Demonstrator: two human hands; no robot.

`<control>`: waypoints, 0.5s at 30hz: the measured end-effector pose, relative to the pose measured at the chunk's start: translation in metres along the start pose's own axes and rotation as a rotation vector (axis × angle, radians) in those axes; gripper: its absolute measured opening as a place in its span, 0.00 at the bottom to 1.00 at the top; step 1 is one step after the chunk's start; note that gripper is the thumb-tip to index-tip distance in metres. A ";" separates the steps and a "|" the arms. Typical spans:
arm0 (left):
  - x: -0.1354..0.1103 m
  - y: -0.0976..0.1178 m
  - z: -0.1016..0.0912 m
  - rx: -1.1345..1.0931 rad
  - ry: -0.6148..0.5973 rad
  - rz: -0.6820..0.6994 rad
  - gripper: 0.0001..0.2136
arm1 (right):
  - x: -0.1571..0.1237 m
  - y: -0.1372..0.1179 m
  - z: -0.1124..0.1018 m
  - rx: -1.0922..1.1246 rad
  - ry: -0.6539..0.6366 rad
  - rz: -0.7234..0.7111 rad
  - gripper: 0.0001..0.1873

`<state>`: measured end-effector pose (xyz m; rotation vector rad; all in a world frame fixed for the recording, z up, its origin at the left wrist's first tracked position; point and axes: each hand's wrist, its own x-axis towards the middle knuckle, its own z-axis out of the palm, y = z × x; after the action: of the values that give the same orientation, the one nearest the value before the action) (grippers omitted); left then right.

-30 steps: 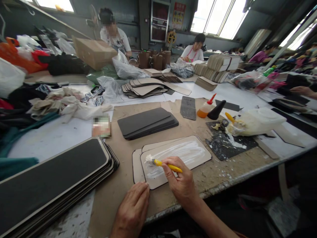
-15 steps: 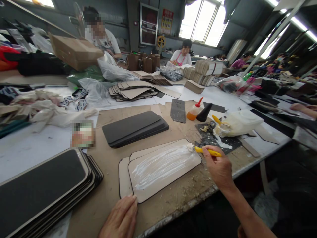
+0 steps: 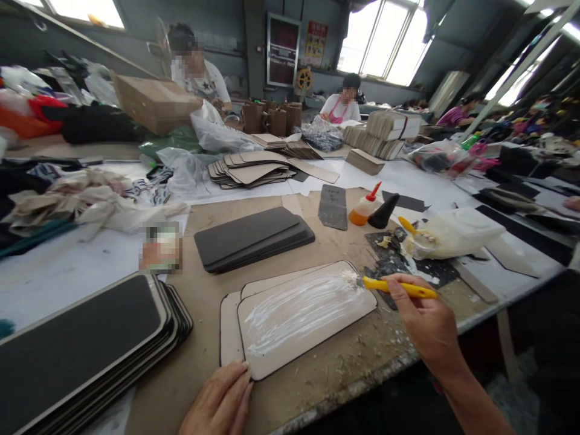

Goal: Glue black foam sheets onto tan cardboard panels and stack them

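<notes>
My right hand grips the yellow handle of a brush. Its bristles, caked with white paste, rest on the right end of a beige panel with rounded corners and dark edges. White streaks of the paste cover much of that panel. Beneath it lie further beige panels, offset to the left. My left hand lies flat with its fingers stretched out, fingertips touching the near left corner of the top panel.
Dark grey panels lie behind the beige ones, and a stack of black-topped panels stands at left. An orange glue bottle, a black cone-shaped object and a tipped white container are at right. Co-workers sit beyond.
The brush has moved slightly right on the panel, and its bristles now press at the right end. My left hand stays at the corner. The camera view has shifted a little left.
</notes>
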<state>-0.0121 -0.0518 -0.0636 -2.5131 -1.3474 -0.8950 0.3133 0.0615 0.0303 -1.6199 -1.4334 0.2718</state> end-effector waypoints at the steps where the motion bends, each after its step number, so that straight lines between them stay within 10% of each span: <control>1: 0.002 0.000 -0.001 -0.007 -0.004 -0.017 0.10 | 0.001 -0.001 0.002 -0.011 0.004 -0.025 0.17; 15: 0.061 0.003 -0.008 -0.050 0.153 -0.282 0.08 | 0.057 -0.054 0.033 -0.169 -0.167 -0.396 0.16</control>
<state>0.0122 -0.0134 -0.0217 -2.2688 -1.6715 -1.1613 0.2714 0.1208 0.0742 -1.4292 -1.9109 0.0585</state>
